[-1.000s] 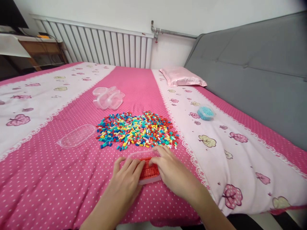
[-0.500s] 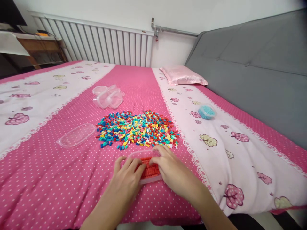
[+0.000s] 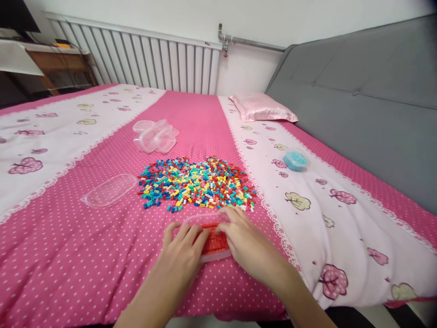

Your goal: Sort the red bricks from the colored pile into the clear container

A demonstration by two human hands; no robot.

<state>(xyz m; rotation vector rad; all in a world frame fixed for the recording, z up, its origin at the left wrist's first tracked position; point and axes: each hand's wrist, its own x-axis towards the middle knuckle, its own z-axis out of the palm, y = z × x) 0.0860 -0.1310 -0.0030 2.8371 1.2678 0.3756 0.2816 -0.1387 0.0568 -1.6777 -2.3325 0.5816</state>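
Note:
In front of me on the bed lies a clear plastic container [image 3: 215,258] with small red building bricks [image 3: 214,241] set in rows inside. My left hand [image 3: 186,248] grips its left side, fingers bent over the rim and the thumb reaching in at the bricks. On the right side, my right hand [image 3: 244,239] holds the container, with fingers at the far rim and the thumb over the red bricks. Whether either hand pinches a single brick cannot be made out. Just beyond the container spreads a heap of loose, many-coloured bricks [image 3: 196,182].
A clear lid [image 3: 111,190] lies left of the heap, and several clear empty containers [image 3: 156,136] sit behind it. To the right stands a container of light-blue bricks [image 3: 296,160]. A pink pillow [image 3: 262,108] rests near the grey headboard [image 3: 362,68]; a radiator [image 3: 143,57] lines the wall.
The view has shifted very slightly. Both hands stay in nearly the same place on the container, and the loose bricks look the same.

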